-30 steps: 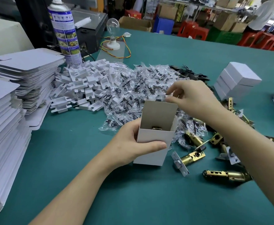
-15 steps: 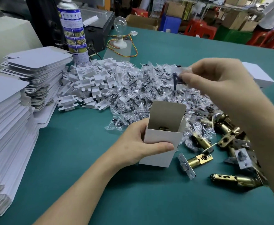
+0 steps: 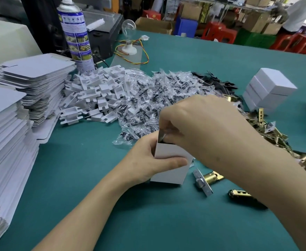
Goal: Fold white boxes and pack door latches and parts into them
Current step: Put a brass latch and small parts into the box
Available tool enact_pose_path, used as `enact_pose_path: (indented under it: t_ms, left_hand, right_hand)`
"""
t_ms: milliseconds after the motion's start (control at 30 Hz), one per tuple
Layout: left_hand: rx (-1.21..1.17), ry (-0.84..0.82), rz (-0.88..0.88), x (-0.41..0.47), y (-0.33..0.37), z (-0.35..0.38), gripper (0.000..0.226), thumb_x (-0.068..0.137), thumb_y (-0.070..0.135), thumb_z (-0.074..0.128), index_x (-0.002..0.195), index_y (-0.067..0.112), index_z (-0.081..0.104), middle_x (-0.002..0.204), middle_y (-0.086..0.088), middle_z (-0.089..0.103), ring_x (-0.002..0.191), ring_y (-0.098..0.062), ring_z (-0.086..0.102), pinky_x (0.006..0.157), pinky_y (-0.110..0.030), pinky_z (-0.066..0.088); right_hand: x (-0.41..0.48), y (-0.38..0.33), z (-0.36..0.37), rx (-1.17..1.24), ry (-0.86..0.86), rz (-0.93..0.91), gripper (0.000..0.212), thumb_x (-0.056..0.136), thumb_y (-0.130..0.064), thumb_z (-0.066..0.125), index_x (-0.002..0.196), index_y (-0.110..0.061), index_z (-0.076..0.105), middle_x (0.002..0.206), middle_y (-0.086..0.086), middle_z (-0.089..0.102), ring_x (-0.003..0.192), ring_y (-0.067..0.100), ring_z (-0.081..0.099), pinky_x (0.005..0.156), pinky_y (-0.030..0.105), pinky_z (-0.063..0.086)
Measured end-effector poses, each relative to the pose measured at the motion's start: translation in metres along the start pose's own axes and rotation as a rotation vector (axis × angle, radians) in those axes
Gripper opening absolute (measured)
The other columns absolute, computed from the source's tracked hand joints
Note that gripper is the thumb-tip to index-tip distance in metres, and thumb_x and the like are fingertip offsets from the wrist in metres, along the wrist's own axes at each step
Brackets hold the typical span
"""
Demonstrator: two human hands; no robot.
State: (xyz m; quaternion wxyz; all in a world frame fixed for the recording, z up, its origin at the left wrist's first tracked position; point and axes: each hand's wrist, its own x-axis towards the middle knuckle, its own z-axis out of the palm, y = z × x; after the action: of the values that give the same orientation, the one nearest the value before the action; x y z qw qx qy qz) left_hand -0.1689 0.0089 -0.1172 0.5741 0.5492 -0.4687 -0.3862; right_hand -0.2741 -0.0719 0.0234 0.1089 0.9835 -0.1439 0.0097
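My left hand (image 3: 148,162) grips an upright white box (image 3: 172,167) standing on the green table, thumb across its front. My right hand (image 3: 199,124) is over the box's open top, fingers curled and pinching a small clear bag of screws (image 3: 164,135) at the opening. The box's inside is hidden by that hand. Brass door latches (image 3: 208,178) lie to the right of the box. Behind it spreads a heap of clear screw bags (image 3: 148,98) and a heap of white card inserts (image 3: 97,93).
Tall stacks of flat white box blanks (image 3: 9,134) fill the left side. A spray can (image 3: 76,33) and a bulb on a base (image 3: 128,33) stand at the back. Closed white boxes (image 3: 268,91) are stacked at the right.
My right hand picked a screw bag from the heap, lifted it, then came down to the open top of the box. My left hand kept holding the box.
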Motion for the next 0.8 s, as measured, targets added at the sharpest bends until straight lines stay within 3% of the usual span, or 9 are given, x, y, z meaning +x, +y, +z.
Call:
enact_pose_path:
  t_ms: [33, 133, 267, 367, 467, 533, 600, 700, 800]
  left_hand:
    - [0.001, 0.000, 0.002, 0.000, -0.001, 0.000, 0.027, 0.086, 0.012, 0.086, 0.108, 0.010, 0.071, 0.106, -0.015, 0.076, 0.101, -0.032, 0.072, 0.088, -0.044, 0.057]
    - [-0.010, -0.004, -0.002, -0.001, -0.001, -0.002, 0.023, 0.083, 0.016, 0.086, 0.097, 0.019, 0.068, 0.084, 0.007, 0.070, 0.079, -0.008, 0.067, 0.068, -0.020, 0.052]
    - [0.002, 0.000, 0.009, -0.001, -0.001, -0.001, 0.024, 0.083, 0.018, 0.087, 0.094, 0.026, 0.067, 0.081, 0.006, 0.067, 0.080, -0.003, 0.064, 0.069, -0.018, 0.051]
    - [-0.018, -0.005, 0.015, 0.000, 0.000, 0.001, 0.027, 0.085, 0.016, 0.085, 0.107, 0.019, 0.070, 0.097, -0.002, 0.075, 0.092, -0.012, 0.070, 0.082, -0.031, 0.056]
    - [-0.058, -0.009, 0.016, 0.001, 0.000, 0.001, 0.033, 0.088, 0.010, 0.083, 0.118, 0.012, 0.069, 0.115, -0.014, 0.075, 0.111, -0.032, 0.071, 0.098, -0.051, 0.056]
    - [-0.032, -0.001, 0.017, 0.001, -0.001, 0.000, 0.030, 0.085, 0.014, 0.084, 0.110, 0.026, 0.071, 0.103, -0.003, 0.077, 0.098, -0.019, 0.072, 0.083, -0.040, 0.060]
    - [-0.042, -0.001, 0.008, -0.001, 0.002, -0.001, 0.031, 0.082, 0.018, 0.085, 0.097, 0.042, 0.070, 0.089, 0.013, 0.073, 0.084, -0.006, 0.069, 0.071, -0.023, 0.055]
    - [-0.055, 0.059, 0.040, -0.001, 0.003, -0.004, 0.039, 0.080, 0.026, 0.087, 0.111, 0.043, 0.070, 0.105, 0.010, 0.077, 0.097, -0.009, 0.074, 0.083, -0.025, 0.058]
    - [-0.061, 0.196, 0.101, -0.002, 0.006, -0.015, 0.053, 0.074, 0.036, 0.088, 0.120, 0.039, 0.064, 0.114, -0.001, 0.075, 0.102, -0.020, 0.075, 0.090, -0.031, 0.057]
  right_hand:
    - [0.001, 0.001, 0.001, 0.085, 0.020, 0.003, 0.007, 0.092, -0.027, 0.066, 0.098, -0.025, 0.063, 0.089, -0.004, 0.068, 0.085, 0.027, 0.066, 0.063, 0.034, 0.049]
    - [-0.003, 0.011, 0.005, 0.537, 0.008, 0.058, 0.022, 0.083, -0.017, 0.079, 0.092, -0.026, 0.060, 0.084, -0.009, 0.074, 0.082, 0.009, 0.070, 0.078, 0.037, 0.057]
    - [-0.020, 0.022, 0.015, 1.031, -0.052, 0.043, 0.031, 0.091, 0.009, 0.066, 0.102, -0.020, 0.062, 0.093, -0.006, 0.078, 0.092, 0.006, 0.075, 0.087, 0.029, 0.059]
    - [-0.024, 0.025, 0.030, 1.007, -0.092, 0.014, 0.036, 0.095, 0.010, 0.055, 0.108, -0.024, 0.057, 0.104, -0.011, 0.075, 0.105, 0.001, 0.071, 0.095, 0.027, 0.056]
    - [-0.028, 0.028, 0.040, 0.870, -0.076, -0.086, 0.034, 0.096, -0.011, 0.051, 0.117, -0.037, 0.052, 0.116, -0.022, 0.068, 0.116, -0.005, 0.064, 0.098, 0.024, 0.054]
    - [-0.033, 0.033, 0.043, 0.877, 0.099, -0.117, 0.036, 0.097, -0.014, 0.052, 0.120, -0.042, 0.054, 0.121, -0.021, 0.069, 0.116, -0.002, 0.066, 0.095, 0.024, 0.055]
    - [-0.039, 0.045, 0.049, 0.846, 0.326, -0.100, 0.035, 0.098, -0.015, 0.056, 0.119, -0.043, 0.057, 0.123, -0.015, 0.070, 0.115, 0.008, 0.068, 0.092, 0.032, 0.057]
    - [-0.049, 0.063, 0.065, 0.875, 0.515, 0.108, 0.025, 0.096, -0.033, 0.064, 0.117, -0.046, 0.060, 0.118, -0.011, 0.069, 0.109, 0.015, 0.068, 0.085, 0.045, 0.058]
    - [-0.063, 0.054, 0.084, 1.039, 0.552, 0.267, 0.029, 0.090, -0.043, 0.071, 0.117, -0.037, 0.063, 0.111, -0.010, 0.071, 0.105, 0.014, 0.070, 0.086, 0.031, 0.059]
